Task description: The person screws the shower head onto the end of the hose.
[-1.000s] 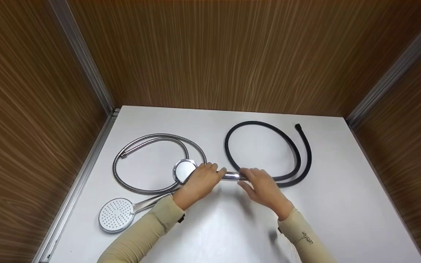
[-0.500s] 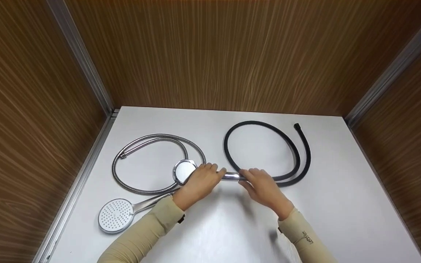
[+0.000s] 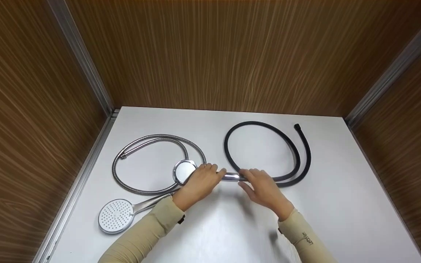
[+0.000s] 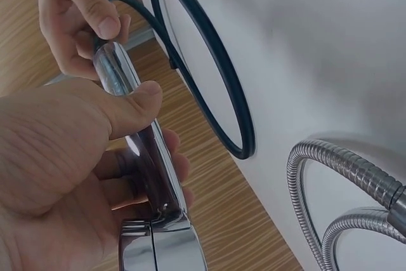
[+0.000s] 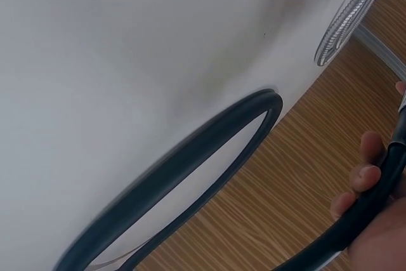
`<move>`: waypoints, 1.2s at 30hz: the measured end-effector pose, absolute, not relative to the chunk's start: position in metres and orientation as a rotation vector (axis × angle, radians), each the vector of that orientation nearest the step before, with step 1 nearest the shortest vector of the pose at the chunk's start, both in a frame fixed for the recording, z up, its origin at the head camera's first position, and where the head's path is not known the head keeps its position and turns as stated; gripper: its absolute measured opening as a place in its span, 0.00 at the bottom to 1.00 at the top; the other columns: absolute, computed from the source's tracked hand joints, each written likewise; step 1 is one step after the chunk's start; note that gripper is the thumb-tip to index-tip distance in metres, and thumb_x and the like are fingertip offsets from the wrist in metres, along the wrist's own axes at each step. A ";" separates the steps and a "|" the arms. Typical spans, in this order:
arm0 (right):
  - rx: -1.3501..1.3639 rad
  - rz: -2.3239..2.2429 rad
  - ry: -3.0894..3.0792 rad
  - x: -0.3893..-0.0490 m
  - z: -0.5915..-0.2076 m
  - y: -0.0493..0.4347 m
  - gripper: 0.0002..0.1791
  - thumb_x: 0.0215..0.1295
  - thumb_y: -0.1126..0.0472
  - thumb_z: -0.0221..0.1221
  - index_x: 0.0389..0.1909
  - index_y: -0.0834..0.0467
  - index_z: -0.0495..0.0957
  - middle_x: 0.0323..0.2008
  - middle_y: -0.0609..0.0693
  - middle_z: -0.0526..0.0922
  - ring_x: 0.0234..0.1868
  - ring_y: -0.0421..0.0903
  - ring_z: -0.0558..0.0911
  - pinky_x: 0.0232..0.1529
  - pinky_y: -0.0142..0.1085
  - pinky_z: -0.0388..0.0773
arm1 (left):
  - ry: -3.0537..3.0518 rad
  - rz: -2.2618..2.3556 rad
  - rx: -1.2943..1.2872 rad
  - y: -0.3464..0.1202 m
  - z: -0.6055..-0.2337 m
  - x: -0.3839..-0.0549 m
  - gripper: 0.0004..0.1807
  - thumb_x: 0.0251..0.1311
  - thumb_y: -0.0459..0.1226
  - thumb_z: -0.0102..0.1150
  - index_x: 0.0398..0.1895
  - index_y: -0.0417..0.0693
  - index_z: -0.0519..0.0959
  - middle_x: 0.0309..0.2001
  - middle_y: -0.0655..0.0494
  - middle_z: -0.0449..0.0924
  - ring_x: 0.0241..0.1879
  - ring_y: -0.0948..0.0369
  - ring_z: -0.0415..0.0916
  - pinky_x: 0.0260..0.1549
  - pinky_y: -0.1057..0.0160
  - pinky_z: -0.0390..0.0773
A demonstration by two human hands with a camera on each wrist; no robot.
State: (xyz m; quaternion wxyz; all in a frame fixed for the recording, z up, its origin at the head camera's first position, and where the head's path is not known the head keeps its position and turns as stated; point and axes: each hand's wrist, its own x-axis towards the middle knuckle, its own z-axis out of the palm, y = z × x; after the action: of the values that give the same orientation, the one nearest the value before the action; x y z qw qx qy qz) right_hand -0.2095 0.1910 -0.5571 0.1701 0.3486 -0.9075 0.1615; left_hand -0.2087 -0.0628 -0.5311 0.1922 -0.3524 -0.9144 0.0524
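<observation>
My left hand (image 3: 200, 180) grips a chrome shower head by its handle (image 3: 230, 176), in the middle of the scene. Its round head (image 3: 185, 171) points to the left. In the left wrist view the thumb lies along the handle and the fingers curl beneath it. Where the handle ends, my right hand (image 3: 265, 188) pinches the end of a black shower hose (image 3: 298, 160). The hose end meets the handle; its threads are hidden by the fingers. In the right wrist view my fingers (image 5: 365, 179) curl around the hose.
On the white table (image 3: 342, 204), a second shower head (image 3: 116, 216) with a dotted white face lies at the left. Behind it a metal hose (image 3: 137, 190) is coiled. The black hose's free connector (image 3: 298, 126) lies at the back right. Wood-grain panels (image 3: 210, 54) surround the table.
My right thumb shifts very slightly at the hose's end. Both hands, the shower head and the hoses otherwise keep their places.
</observation>
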 end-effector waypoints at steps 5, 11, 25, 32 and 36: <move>0.999 0.449 -2.546 -0.210 -0.558 0.190 0.17 0.69 0.58 0.69 0.56 0.58 0.81 0.33 0.48 0.83 0.30 0.45 0.76 0.33 0.41 0.74 | -2.552 0.127 -0.980 -0.064 -0.534 -0.208 0.20 0.59 0.35 0.72 0.55 0.52 0.83 0.35 0.54 0.83 0.35 0.58 0.81 0.35 0.62 0.80; 0.996 0.455 -2.555 -0.209 -0.557 0.189 0.16 0.70 0.57 0.68 0.55 0.56 0.81 0.30 0.48 0.80 0.28 0.44 0.72 0.32 0.40 0.72 | -2.570 0.125 -0.984 -0.065 -0.532 -0.208 0.21 0.59 0.35 0.72 0.56 0.52 0.82 0.36 0.53 0.83 0.35 0.58 0.81 0.35 0.62 0.80; 0.990 0.452 -2.563 -0.208 -0.558 0.187 0.16 0.71 0.56 0.67 0.56 0.57 0.82 0.31 0.48 0.81 0.29 0.43 0.73 0.33 0.39 0.73 | -2.588 0.123 -0.991 -0.066 -0.534 -0.207 0.21 0.58 0.33 0.72 0.56 0.51 0.82 0.36 0.53 0.83 0.35 0.57 0.81 0.36 0.61 0.81; 0.971 0.506 -2.613 -0.209 -0.557 0.187 0.19 0.71 0.57 0.68 0.57 0.59 0.78 0.37 0.48 0.86 0.34 0.46 0.82 0.37 0.44 0.79 | -2.551 0.127 -0.985 -0.067 -0.535 -0.208 0.19 0.56 0.34 0.74 0.52 0.51 0.81 0.34 0.53 0.82 0.34 0.57 0.81 0.35 0.61 0.80; 0.955 0.510 -2.638 -0.210 -0.557 0.186 0.18 0.70 0.60 0.69 0.55 0.59 0.76 0.38 0.48 0.86 0.35 0.46 0.83 0.37 0.44 0.79 | -2.556 0.115 -0.982 -0.067 -0.534 -0.208 0.20 0.56 0.34 0.74 0.52 0.51 0.82 0.34 0.53 0.82 0.34 0.57 0.81 0.34 0.61 0.80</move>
State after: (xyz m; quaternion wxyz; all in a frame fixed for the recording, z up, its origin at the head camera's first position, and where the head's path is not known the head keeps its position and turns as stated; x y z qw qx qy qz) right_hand -0.2097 0.1864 -0.5565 0.1446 0.3316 -0.9153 0.1770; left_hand -0.2078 -0.0670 -0.5341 0.1993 -0.3512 -0.9139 0.0411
